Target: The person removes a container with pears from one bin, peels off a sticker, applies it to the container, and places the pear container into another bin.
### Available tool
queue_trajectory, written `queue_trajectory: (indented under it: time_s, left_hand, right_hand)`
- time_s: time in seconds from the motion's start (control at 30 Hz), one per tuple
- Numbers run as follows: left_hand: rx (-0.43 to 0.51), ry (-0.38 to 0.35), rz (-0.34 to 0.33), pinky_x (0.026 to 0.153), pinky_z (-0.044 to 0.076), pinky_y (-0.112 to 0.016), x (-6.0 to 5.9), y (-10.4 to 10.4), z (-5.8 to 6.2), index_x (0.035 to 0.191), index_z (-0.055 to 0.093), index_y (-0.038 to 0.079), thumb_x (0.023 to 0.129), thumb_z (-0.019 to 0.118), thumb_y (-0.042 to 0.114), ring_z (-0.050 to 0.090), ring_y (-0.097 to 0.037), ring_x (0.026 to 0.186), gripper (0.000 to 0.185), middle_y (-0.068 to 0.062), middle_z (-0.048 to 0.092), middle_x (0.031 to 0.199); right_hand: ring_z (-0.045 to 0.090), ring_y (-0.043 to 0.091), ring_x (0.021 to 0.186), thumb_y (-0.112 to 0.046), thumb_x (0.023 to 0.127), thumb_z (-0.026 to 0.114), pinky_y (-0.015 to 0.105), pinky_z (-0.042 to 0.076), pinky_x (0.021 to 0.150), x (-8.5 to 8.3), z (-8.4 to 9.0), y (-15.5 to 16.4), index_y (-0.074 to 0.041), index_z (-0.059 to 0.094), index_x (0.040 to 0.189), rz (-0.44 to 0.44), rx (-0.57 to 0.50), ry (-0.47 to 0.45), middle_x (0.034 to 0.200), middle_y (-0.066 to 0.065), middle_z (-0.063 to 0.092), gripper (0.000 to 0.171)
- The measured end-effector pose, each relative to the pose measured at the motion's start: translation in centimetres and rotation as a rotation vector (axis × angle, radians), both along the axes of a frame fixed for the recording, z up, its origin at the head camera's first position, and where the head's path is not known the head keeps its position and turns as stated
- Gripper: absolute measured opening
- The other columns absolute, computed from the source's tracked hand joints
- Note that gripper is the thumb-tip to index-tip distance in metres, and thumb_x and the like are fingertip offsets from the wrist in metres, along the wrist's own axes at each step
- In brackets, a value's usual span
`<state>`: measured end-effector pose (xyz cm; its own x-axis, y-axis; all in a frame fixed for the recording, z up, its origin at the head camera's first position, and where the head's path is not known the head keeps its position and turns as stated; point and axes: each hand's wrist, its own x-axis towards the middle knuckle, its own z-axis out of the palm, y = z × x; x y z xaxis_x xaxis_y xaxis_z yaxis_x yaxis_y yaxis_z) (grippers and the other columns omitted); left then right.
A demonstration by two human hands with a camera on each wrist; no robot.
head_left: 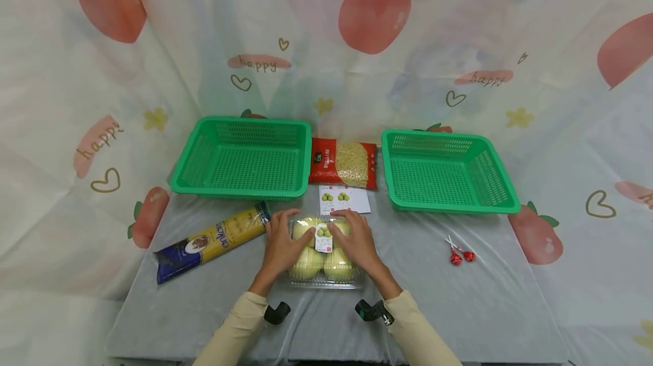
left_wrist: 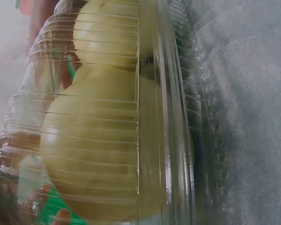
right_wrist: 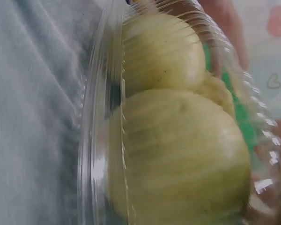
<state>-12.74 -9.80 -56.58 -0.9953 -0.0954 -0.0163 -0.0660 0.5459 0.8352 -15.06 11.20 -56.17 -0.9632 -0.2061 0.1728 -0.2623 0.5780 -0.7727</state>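
A clear plastic fruit box (head_left: 326, 284) with several pale green, round fruits (head_left: 306, 264) sits at the table's middle front. On its lid is a white sticker label (head_left: 323, 245) with printed green fruit and handwriting. My left hand (head_left: 282, 244) holds the box from the left, fingers at the far edge and thumb beside the label. From the right, my right hand (head_left: 359, 241) grips it the same way. Ribbed plastic and fruit (left_wrist: 93, 145) fill the left wrist view; the right wrist view shows the other side's fruit (right_wrist: 178, 150). The box's underside is hidden.
Green baskets stand at back left (head_left: 240, 187) and back right (head_left: 454, 204). Between them lies a red pasta bag (head_left: 344, 163), with a sticker sheet (head_left: 359, 200) before it. A blue-yellow pasta pack (head_left: 211, 241) lies left; two red lollipops (head_left: 456, 258) lie right.
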Motion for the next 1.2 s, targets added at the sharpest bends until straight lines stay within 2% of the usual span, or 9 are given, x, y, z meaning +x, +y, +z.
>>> queue_trajectory:
  time_s: [0.17,0.27,0.4,0.57,0.67,0.8,0.93,1.07,1.2]
  left_hand:
    - [0.005,-0.005,0.007,0.097,0.045,-0.059,0.0,0.0,-0.2,0.145,0.054,0.025,0.092,0.08,0.045,0.037,-0.032,0.129,0.063,-0.013,0.041,0.151]
    - [0.01,0.001,-0.004,0.098,0.045,-0.06,0.0,-0.2,-0.2,0.146,0.053,0.024,0.092,0.08,0.046,0.036,-0.033,0.128,0.064,-0.015,0.041,0.152]
    - [0.007,0.011,-0.07,0.099,0.044,-0.061,0.0,-0.7,-0.3,0.151,0.049,0.021,0.088,0.083,0.049,0.035,-0.034,0.128,0.077,-0.018,0.04,0.155]
    - [-0.005,0.008,-0.191,0.103,0.043,-0.066,0.1,-1.4,0.0,0.159,0.04,0.017,0.079,0.089,0.052,0.031,-0.037,0.132,0.1,-0.021,0.033,0.16]
    - [0.004,-0.005,-0.225,0.105,0.041,-0.067,0.1,-1.6,0.2,0.161,0.037,0.016,0.077,0.09,0.052,0.029,-0.038,0.134,0.106,-0.021,0.029,0.161]
    - [0.007,-0.008,-0.207,0.105,0.041,-0.068,0.0,-1.5,0.1,0.161,0.037,0.016,0.079,0.089,0.052,0.029,-0.038,0.135,0.103,-0.02,0.03,0.162]
    - [0.029,0.007,-0.145,0.103,0.042,-0.069,-0.1,-1.0,-0.2,0.159,0.043,0.018,0.082,0.087,0.051,0.032,-0.039,0.135,0.094,-0.021,0.034,0.161]
    - [0.055,0.009,-0.088,0.103,0.042,-0.067,0.0,-0.6,-0.6,0.155,0.048,0.021,0.084,0.086,0.05,0.034,-0.037,0.133,0.085,-0.02,0.038,0.161]
    - [0.078,0.005,-0.052,0.103,0.041,-0.064,0.2,-0.5,-0.7,0.153,0.051,0.023,0.086,0.086,0.046,0.034,-0.034,0.131,0.08,-0.018,0.039,0.16]
  right_hand:
    - [0.038,0.043,0.147,-0.042,0.09,0.083,0.072,0.032,0.114,0.5,0.1,0.9,-0.012,0.058,0.151,0.114,0.059,-0.049,0.158,0.02,0.048,0.072]
    - [0.037,0.041,0.148,-0.048,0.084,0.087,0.072,0.031,0.115,0.7,0.3,1.1,-0.015,0.054,0.155,0.134,0.073,-0.079,0.161,0.017,0.044,0.085]
    - [0.045,0.037,0.142,-0.049,0.088,0.084,0.068,0.036,0.113,0.3,0.1,0.9,-0.017,0.059,0.15,0.09,0.06,-0.097,0.152,0.013,0.052,0.074]
    - [0.057,0.029,0.128,-0.047,0.09,0.084,0.059,0.045,0.105,-0.6,0.0,0.2,-0.022,0.069,0.134,-0.021,0.06,-0.092,0.133,0.006,0.065,0.053]
    - [0.062,0.027,0.119,-0.047,0.09,0.084,0.056,0.049,0.098,-1.0,0.2,-0.2,-0.022,0.071,0.125,-0.063,0.069,-0.068,0.123,0.005,0.068,0.045]
    - [0.064,0.027,0.114,-0.046,0.091,0.083,0.055,0.05,0.095,-1.2,0.4,-0.4,-0.02,0.071,0.12,-0.084,0.06,-0.049,0.119,0.005,0.07,0.041]
    - [0.061,0.028,0.122,-0.046,0.096,0.077,0.058,0.046,0.101,-1.0,0.3,-0.2,-0.019,0.071,0.127,-0.061,0.067,-0.044,0.127,0.006,0.068,0.041]
    - [0.052,0.034,0.135,-0.041,0.099,0.073,0.065,0.04,0.108,-0.3,0.1,0.5,-0.013,0.065,0.139,0.03,0.074,-0.041,0.142,0.012,0.061,0.049]
    - [0.043,0.04,0.141,-0.043,0.091,0.079,0.071,0.036,0.11,0.4,0.1,1.1,-0.011,0.056,0.149,0.126,0.05,-0.074,0.154,0.017,0.049,0.07]
